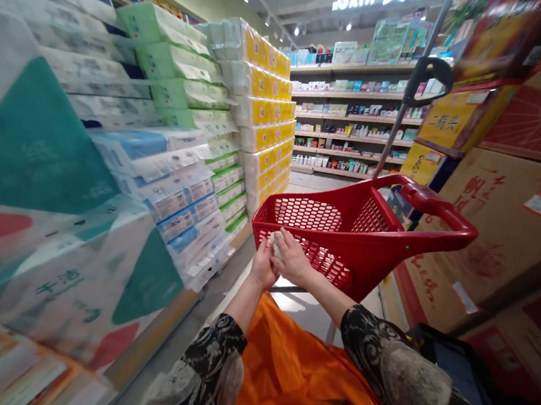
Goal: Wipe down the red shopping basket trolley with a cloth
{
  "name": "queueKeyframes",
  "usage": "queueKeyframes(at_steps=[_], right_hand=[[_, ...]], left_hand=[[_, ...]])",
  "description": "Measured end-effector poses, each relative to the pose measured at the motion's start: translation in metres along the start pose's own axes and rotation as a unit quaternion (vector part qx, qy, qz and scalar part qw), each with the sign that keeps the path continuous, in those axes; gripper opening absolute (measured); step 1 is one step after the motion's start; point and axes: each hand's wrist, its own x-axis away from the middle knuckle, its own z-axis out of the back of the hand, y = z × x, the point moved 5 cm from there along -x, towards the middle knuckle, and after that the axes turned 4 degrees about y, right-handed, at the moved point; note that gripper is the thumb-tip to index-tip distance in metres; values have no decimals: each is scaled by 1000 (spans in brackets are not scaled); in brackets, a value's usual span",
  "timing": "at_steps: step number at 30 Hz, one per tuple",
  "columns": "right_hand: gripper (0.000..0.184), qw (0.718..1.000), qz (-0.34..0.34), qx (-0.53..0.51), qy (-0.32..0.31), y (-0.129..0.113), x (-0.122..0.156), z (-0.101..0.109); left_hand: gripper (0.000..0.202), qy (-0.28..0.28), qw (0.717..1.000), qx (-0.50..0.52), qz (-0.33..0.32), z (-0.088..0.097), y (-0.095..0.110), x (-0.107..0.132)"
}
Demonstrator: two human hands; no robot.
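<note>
Close together in front of the red shopping cart (367, 245), my hands meet around a small pale, crumpled piece (276, 245) that looks like cloth or tissue. My left hand (264, 266) is closed about it from the left side. Over it from the right lies my right hand (293, 260), its fingers pressed against the piece. Much of the piece is hidden by my fingers, so its exact kind does not show. The basket's perforated near wall is just beyond my fingertips; I cannot tell whether they touch it.
Stacked packs of tissue paper (188, 200) line the left side, with yellow-and-white packs (260, 117) farther on. Cardboard boxes (504, 233) rise on the right. A slanted pole with a dark ring handle (425, 83) stands beyond the cart. Shelves of small products (351, 117) are at the back.
</note>
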Motion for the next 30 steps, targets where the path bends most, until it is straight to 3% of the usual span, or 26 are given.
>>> queueKeyframes(at_steps=[2, 7, 11, 13, 15, 17, 20, 25, 28, 30], right_hand=[[59, 999, 27, 40, -25, -4, -1, -9], [60, 987, 116, 90, -60, -14, 1, -29], [63, 977, 161, 104, -95, -11, 2, -49], [55, 976, 178, 93, -83, -8, -6, -53], [50, 975, 198, 94, -48, -8, -21, -50], [48, 969, 216, 117, -7, -9, -42, -44], [47, 957, 241, 162, 18, -10, -73, -39], [42, 945, 269, 181, -36, 1, -84, -69], [39, 947, 269, 170, -53, 12, -65, -96], [37, 950, 256, 167, -63, 20, -47, -110]], left_hand=[[58, -19, 1000, -7, 6, 11, 7, 5], [70, -5, 996, -87, 8, 42, 9, 5], [66, -5, 992, -100, 78, 58, 6, 1], [64, 17, 987, -129, 96, 66, 7, -3], [62, 81, 973, -206, 61, 80, 12, -9], [55, 159, 932, -327, -1, 94, 22, -15], [52, 216, 830, -508, -76, 105, 35, -20], [54, 199, 628, -736, -153, 95, 41, -20], [55, 157, 553, -801, -168, 90, 29, -18], [55, 134, 521, -826, -167, 90, 18, -16]])
